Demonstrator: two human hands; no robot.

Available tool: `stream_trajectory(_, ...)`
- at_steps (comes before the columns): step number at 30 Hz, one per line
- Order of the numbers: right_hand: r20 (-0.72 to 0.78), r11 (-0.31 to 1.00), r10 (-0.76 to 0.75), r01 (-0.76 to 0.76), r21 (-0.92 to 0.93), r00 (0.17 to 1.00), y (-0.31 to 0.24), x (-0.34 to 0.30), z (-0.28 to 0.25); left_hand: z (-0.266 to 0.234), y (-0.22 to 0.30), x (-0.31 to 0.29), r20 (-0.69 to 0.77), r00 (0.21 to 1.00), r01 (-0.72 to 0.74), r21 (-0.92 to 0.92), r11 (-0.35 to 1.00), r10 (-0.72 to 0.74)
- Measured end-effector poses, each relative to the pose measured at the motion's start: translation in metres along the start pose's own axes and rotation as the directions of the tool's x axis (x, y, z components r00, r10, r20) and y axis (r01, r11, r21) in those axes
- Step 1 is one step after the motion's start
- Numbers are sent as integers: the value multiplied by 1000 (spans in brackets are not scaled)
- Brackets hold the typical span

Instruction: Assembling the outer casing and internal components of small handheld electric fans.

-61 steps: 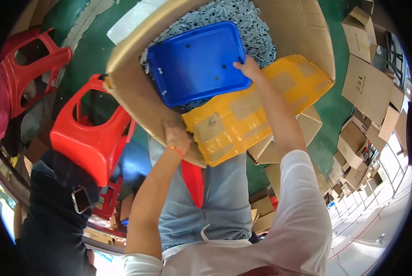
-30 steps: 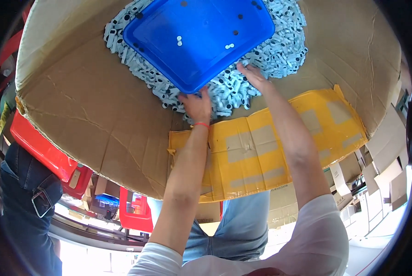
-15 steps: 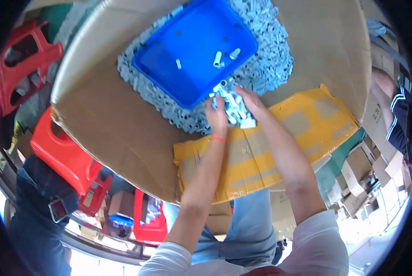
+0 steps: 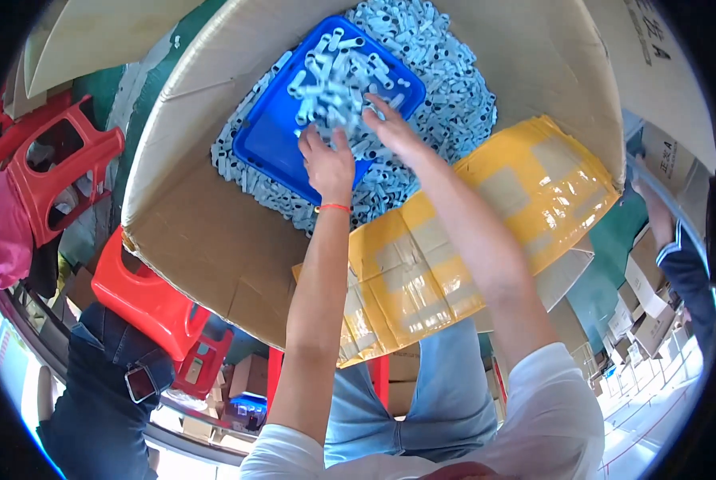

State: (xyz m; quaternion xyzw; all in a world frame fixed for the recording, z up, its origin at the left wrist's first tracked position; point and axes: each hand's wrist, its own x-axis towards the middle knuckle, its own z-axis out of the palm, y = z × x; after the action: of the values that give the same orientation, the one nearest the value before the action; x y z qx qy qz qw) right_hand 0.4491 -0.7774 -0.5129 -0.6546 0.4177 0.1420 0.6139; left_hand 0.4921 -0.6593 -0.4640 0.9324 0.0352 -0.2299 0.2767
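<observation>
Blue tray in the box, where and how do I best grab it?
Probably hold the blue tray by its raised rim, at both long sides, coming from above: it lies open side up on a heap of small grey parts, with more loose inside.

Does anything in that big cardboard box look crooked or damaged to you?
Yes, two things. The near yellow-taped flap of the cardboard box is creased and patchy, so it looks worn. Inside, the blue tray sits askew, turned at an angle on a heap of loose pale parts.
</observation>
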Motion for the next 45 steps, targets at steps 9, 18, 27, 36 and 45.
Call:
stream_trajectory(9,-449,922,330,-387,-37,830,107,25,-25,45,-106,-76,245,892,422,-151,894,-380)
stream_trajectory(18,50,907,330,-301,-296,943,120,-18,-24,77,-89,-88,102,599,799,-144,585,-794)
stream_trajectory(27,169,894,408,-431,124,897,88,-69,13,86,-79,-93,308,736,598,-713,365,-604)
stream_trajectory(36,280,684,275,-392,614,920,-16,-63,23,-5,-4,-50,-18,951,132,-878,459,-308)
stream_trajectory(45,138,975,142,-114,-192,980,-68,-24,5,-67,-41,10,-64,993,-99,57,993,103)
